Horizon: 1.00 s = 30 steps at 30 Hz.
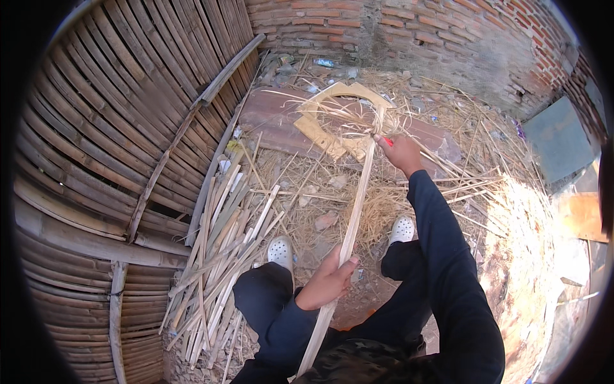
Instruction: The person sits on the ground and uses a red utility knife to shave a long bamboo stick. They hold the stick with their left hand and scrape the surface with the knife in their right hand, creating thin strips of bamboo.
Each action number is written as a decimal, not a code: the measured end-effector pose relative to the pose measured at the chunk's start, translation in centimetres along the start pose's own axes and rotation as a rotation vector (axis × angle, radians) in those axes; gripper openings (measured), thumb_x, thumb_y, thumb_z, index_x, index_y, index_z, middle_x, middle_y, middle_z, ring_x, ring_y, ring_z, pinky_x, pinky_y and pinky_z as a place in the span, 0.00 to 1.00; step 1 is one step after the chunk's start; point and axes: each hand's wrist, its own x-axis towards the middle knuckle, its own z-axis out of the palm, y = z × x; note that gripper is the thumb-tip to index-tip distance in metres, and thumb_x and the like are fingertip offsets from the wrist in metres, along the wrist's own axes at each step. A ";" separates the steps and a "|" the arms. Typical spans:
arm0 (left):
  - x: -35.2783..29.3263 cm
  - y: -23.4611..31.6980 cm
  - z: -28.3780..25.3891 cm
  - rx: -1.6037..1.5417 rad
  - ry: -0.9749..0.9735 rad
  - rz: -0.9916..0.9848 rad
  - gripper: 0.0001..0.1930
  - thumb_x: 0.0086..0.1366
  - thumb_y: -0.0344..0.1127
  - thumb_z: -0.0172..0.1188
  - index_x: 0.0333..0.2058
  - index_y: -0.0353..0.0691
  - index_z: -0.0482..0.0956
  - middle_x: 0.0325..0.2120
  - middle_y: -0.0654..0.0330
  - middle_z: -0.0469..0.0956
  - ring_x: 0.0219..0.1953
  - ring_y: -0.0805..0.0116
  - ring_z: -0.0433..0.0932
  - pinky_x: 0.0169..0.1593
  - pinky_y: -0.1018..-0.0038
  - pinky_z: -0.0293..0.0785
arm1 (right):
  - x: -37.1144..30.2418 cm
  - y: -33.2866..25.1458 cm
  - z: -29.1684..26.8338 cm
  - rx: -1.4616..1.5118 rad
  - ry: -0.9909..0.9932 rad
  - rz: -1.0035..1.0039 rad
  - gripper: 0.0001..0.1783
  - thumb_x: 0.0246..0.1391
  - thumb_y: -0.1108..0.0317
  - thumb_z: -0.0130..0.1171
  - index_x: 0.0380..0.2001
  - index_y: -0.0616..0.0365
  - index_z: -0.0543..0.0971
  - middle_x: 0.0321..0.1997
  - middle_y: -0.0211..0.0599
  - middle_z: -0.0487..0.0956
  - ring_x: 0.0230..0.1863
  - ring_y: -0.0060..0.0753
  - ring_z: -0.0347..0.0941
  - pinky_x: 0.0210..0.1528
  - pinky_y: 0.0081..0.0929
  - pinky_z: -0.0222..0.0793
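A long pale bamboo strip (359, 208) runs from my lap up to a yellowish wooden frame with a round opening (312, 133). My left hand (329, 280) is closed around the lower part of the strip, thumb on top. Near the strip's far end, my right hand (401, 155) grips a red-handled knife (389, 142), its short dark blade against the strip and mostly hidden. Thin curled shavings (348, 120) lie over the frame's opening and around the far end of the strip.
A pile of split bamboo strips (214, 256) lies to the left, beside a bamboo slat wall (121, 115). Beneath the frame is a brown board (272, 121). A brick wall (448, 45) closes off the back. Loose shavings and litter cover the ground; a bluish panel (558, 141) leans at right.
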 end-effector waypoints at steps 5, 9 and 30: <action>-1.2 1.1 -1.0 -0.202 -0.028 -0.008 0.18 0.76 0.37 0.38 0.61 0.41 0.60 0.20 0.68 0.59 0.14 0.81 0.57 0.17 0.83 0.58 | -2.9 -3.1 -1.9 0.187 -0.178 0.029 0.45 0.53 0.25 0.42 0.17 0.62 0.79 0.17 0.53 0.75 0.23 0.56 0.74 0.30 0.49 0.67; -1.1 1.4 -2.1 -0.324 -0.038 0.089 0.17 0.75 0.41 0.39 0.57 0.42 0.62 0.19 0.69 0.59 0.11 0.82 0.56 0.15 0.83 0.57 | -8.1 -5.7 -4.0 0.203 -0.275 -0.261 0.43 0.53 0.26 0.44 0.15 0.60 0.79 0.15 0.51 0.74 0.23 0.55 0.74 0.29 0.47 0.68; -0.9 1.8 -1.6 -0.374 -0.050 0.157 0.17 0.75 0.40 0.36 0.55 0.38 0.62 0.17 0.67 0.59 0.09 0.81 0.54 0.12 0.83 0.55 | -8.4 -7.2 -1.8 0.138 0.053 -0.725 0.35 0.43 0.28 0.57 0.11 0.51 0.73 0.12 0.36 0.72 0.16 0.45 0.71 0.18 0.40 0.62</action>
